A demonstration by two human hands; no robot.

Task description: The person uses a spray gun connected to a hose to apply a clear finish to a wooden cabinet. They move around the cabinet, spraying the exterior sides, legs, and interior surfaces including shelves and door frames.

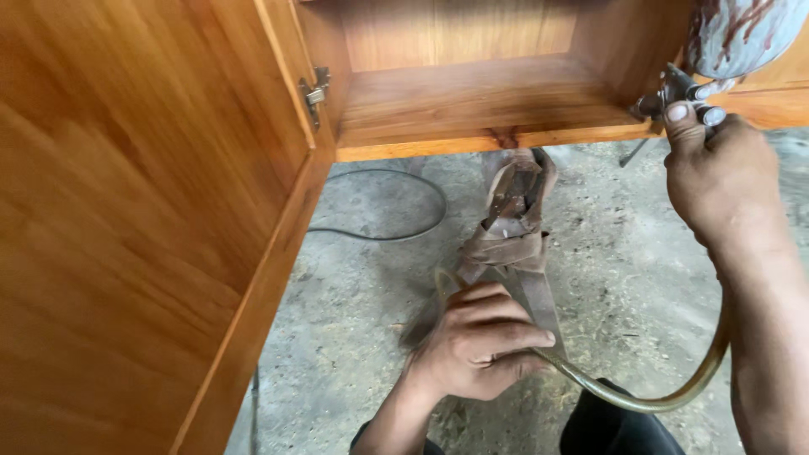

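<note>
Rough concrete floor, dusty and littered with shavings, runs under an orange-brown wooden cabinet whose door stands open on a metal hinge. At the cabinet's lower right edge the spray gun sits just beside the wood, its stained cup above it. The right hand is closed around the gun's grip, thumb up by the metal fittings. From it an amber hose loops down and across to the left hand, whose fingers are curled shut on the hose and a stained brown rag that trails over the floor. A black cable curves behind.

With the nozzle this near the edge, finish could pool or run. The hose, bent sharply in the fist, may kink. The dragging rag could pick up grit and mark the wood.
</note>
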